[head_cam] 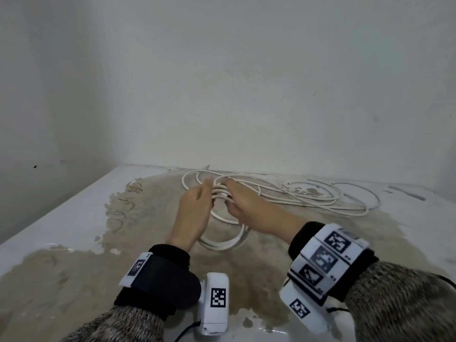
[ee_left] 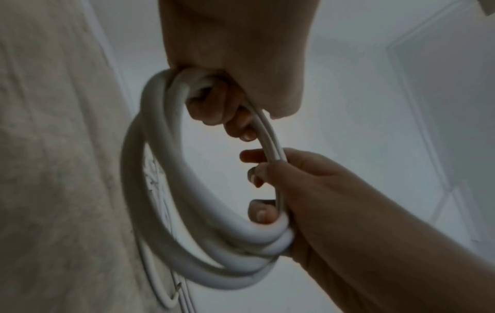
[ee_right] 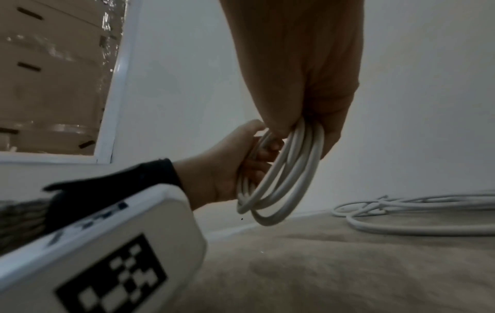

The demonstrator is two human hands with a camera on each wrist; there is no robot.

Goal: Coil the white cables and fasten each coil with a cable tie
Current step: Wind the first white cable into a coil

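A white cable coil (head_cam: 223, 239) of several loops hangs above the table between my two hands. My left hand (head_cam: 197, 206) grips the top of the coil, fingers curled round the strands (ee_left: 214, 110). Just to its right, my right hand (head_cam: 243, 203) also wraps round the bundled loops (ee_right: 297, 148). In the left wrist view the right hand (ee_left: 292, 186) clasps the coil (ee_left: 166, 222) on the side opposite my left hand. A second white cable (head_cam: 320, 198) lies loose and uncoiled on the table to the right, seen low in the right wrist view as loose cable (ee_right: 401, 213).
The table (head_cam: 74, 218) is white with a large worn brown patch (head_cam: 153, 218). A white wall stands close behind it. A few thin dark strips (head_cam: 417, 197) lie at the far right. The table's left edge runs diagonally.
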